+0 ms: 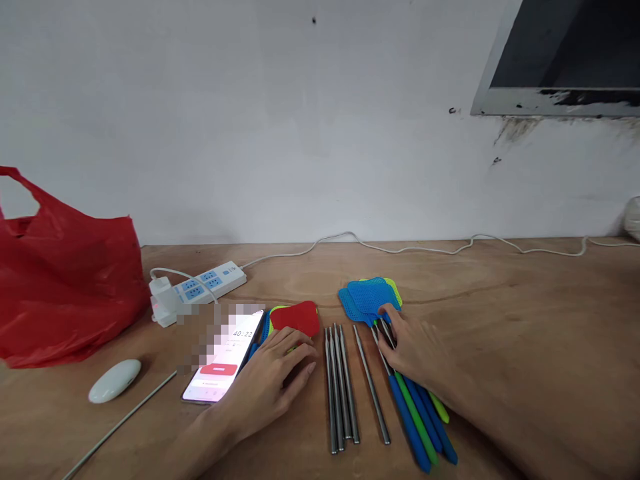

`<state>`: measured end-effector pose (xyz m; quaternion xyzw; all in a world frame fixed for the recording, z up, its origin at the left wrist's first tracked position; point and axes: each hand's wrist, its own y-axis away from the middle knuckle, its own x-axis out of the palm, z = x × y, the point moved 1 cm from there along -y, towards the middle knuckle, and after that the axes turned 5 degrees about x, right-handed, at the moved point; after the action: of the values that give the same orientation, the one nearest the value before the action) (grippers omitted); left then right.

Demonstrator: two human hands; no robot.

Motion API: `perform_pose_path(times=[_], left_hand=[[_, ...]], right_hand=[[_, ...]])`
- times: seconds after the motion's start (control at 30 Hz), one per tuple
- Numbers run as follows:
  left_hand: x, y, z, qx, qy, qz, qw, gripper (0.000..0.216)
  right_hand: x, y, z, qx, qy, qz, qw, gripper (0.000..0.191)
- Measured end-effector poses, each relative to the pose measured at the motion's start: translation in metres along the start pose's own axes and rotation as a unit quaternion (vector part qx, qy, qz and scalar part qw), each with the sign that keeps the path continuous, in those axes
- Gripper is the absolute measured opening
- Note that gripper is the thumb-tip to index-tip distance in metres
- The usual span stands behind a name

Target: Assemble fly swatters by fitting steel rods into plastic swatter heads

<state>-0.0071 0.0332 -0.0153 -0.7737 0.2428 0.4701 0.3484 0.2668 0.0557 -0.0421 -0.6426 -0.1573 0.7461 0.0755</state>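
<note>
Flyswatters (373, 297) are pointing their handles (406, 413) toward the desk's (500, 320) front edge, beside metal rods (336, 393). The right hand (413, 343) is straddling the swatter shafts (386, 328), thumb and forefinger parted, pinch unclear; the left hand (277, 370), loosely curled, is overlapping a red swatter head (300, 319).

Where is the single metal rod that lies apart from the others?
In the head view, the single metal rod lies just right of centre, between the other metal rods and the fly swatters under the right hand.
</note>
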Motion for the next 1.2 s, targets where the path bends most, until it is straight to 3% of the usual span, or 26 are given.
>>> perform_pose_path(times=[0.13,0.23,0.47,0.73,1.2], left_hand=[[0.001,0.0,0.001,0.002,-0.001,-0.009,1.0,0.017],[0.001,0.0,0.001,0.002,0.003,-0.012,1.0,0.018],[0.0,0.001,0.0,-0.001,0.004,0.001,1.0,0.019],[0.0,0.002,-0.003,0.011,0.003,-0.021,1.0,0.019],[0.002,-0.001,-0.001,-0.004,0.007,0.009,1.0,0.019]], right_hand=[[0.004,0.003,0.002,-0.038,-0.023,0.002,0.999,0.04],[0.006,0.003,0.001,-0.052,-0.048,0.014,0.997,0.038],[0.007,-0.001,-0.002,-0.032,-0.082,0.024,0.996,0.024],[-0.004,-0.01,-0.018,0.094,0.063,0.02,0.993,0.029],[0.01,-0.009,-0.029,0.064,-0.018,0.058,0.996,0.039]])
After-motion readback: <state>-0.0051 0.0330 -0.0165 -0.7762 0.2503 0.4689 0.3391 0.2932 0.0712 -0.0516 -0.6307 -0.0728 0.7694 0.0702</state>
